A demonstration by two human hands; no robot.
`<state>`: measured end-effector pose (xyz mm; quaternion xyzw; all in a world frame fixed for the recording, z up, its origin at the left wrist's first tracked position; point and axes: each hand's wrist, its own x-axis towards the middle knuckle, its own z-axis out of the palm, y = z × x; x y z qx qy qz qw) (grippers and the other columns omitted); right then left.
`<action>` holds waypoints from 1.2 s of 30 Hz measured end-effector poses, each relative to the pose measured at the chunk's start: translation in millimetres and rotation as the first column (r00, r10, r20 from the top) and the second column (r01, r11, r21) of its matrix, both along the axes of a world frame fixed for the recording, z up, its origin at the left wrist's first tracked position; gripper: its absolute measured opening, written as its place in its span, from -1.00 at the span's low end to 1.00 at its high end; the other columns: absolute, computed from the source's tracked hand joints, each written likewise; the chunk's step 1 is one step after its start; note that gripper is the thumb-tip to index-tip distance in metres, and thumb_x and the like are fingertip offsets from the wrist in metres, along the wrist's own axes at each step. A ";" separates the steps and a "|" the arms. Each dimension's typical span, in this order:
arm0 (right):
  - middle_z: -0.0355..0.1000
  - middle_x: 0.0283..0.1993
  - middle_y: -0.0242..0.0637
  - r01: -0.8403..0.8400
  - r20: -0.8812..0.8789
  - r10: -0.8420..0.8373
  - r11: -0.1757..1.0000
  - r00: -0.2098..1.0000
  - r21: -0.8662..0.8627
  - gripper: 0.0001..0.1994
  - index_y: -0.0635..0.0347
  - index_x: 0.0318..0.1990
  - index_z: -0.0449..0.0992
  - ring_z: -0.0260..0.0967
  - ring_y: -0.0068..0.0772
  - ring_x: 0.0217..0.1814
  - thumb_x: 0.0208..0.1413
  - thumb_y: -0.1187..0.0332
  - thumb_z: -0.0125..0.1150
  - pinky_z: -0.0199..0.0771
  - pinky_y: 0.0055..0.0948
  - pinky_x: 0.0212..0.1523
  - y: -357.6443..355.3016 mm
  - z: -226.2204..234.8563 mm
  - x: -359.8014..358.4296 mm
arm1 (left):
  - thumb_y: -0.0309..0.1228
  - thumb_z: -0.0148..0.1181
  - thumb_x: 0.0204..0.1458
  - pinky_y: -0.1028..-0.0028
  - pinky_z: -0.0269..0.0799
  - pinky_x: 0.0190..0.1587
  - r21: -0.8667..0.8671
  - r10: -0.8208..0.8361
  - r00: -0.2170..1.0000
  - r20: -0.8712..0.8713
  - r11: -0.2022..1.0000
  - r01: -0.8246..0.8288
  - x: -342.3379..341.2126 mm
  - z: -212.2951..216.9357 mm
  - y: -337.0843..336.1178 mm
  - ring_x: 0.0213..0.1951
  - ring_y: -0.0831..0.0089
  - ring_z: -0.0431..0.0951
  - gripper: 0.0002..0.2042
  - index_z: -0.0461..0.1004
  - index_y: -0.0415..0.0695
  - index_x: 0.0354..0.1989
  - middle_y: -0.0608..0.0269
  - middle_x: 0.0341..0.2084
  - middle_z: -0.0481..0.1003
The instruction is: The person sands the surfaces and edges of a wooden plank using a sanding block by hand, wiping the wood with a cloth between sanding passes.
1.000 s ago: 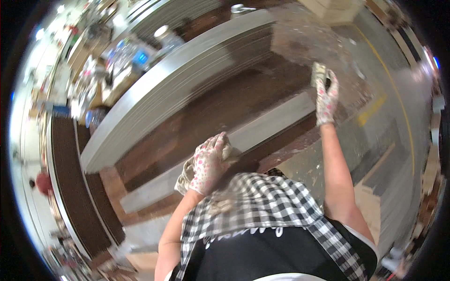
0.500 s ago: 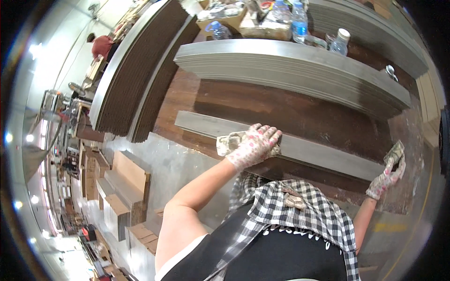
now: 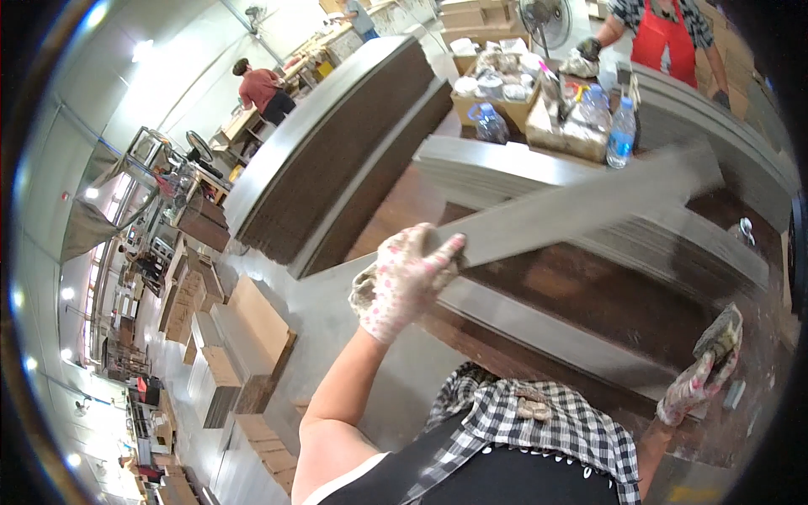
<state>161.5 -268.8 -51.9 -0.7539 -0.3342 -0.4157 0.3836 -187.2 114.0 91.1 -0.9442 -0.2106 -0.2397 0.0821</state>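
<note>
My left hand (image 3: pixel 402 282), in a white glove with pink dots, grips one end of a long flat grey strip (image 3: pixel 581 210). The strip is raised and tilted, its far end blurred by motion. A crumpled cloth (image 3: pixel 362 290) is also in that hand. Beneath, another grey strip (image 3: pixel 539 332) lies on the brown tabletop (image 3: pixel 623 307). My right hand (image 3: pixel 694 389), gloved alike, holds a grey-and-yellowish folded pad (image 3: pixel 720 331), perhaps a rag, near the lying strip's right end. A small pale block (image 3: pixel 734 395) rests beside that hand.
Stacks of grey strips stand behind (image 3: pixel 480 164) and at left (image 3: pixel 337 143). Beyond are an open carton (image 3: pixel 505 114), a water bottle (image 3: pixel 621 135) and a blue-tinted jug (image 3: pixel 488 124). A co-worker in a red apron (image 3: pixel 663 42) stands across the table. Cardboard-wrapped stacks (image 3: pixel 244 337) sit on the floor.
My left hand has gone from wiping contact on the lying strip to holding a strip up in the air. My right hand still holds its pad. The view has shifted, bringing a co-worker into sight.
</note>
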 end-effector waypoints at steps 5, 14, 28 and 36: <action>0.23 0.41 -0.17 -0.272 -0.434 0.480 0.846 0.762 0.459 -0.42 0.29 0.39 0.23 0.13 -0.26 0.43 0.25 0.26 0.04 0.05 -0.25 0.44 55.1 58.8 -37.6 | -0.25 0.34 0.05 0.10 0.48 -0.03 -0.012 0.311 0.944 0.110 0.950 -0.312 -25.8 -0.2 53.8 -0.06 -0.04 0.52 -0.51 0.49 0.18 0.22 -0.04 -0.09 0.50; 0.32 0.32 -0.22 -0.349 -0.559 0.617 0.782 0.554 0.516 -0.40 0.32 0.36 0.28 0.29 -0.34 0.32 0.16 0.39 0.27 0.26 -0.36 0.34 123.0 93.6 -88.4 | -0.10 0.22 0.15 0.06 0.50 0.03 -0.388 0.585 0.771 -0.253 0.668 -0.635 3.4 -23.3 216.5 -0.03 -0.03 0.57 -0.55 0.45 0.25 0.24 -0.04 -0.12 0.57; 0.35 0.30 -0.19 -0.266 -0.652 0.456 0.888 0.606 0.374 -0.43 0.32 0.31 0.34 0.28 -0.28 0.35 0.14 0.40 0.30 0.21 -0.28 0.38 128.5 74.3 -99.0 | -0.04 0.25 0.14 0.10 0.55 0.00 -0.226 0.623 0.692 -0.365 0.662 -0.715 35.1 -67.1 290.7 -0.03 0.02 0.62 -0.57 0.49 0.03 0.11 0.00 -0.12 0.60; 0.36 0.29 -0.17 -0.280 -0.681 0.438 0.899 0.587 0.337 -0.44 0.32 0.28 0.36 0.27 -0.25 0.37 0.11 0.42 0.32 0.16 -0.26 0.42 114.4 63.7 -92.3 | -0.16 0.25 0.08 0.15 0.50 -0.04 0.018 0.665 0.710 -0.230 0.733 -0.680 41.4 -85.9 296.0 0.06 0.16 0.48 -0.73 0.62 0.03 -0.12 0.18 0.06 0.44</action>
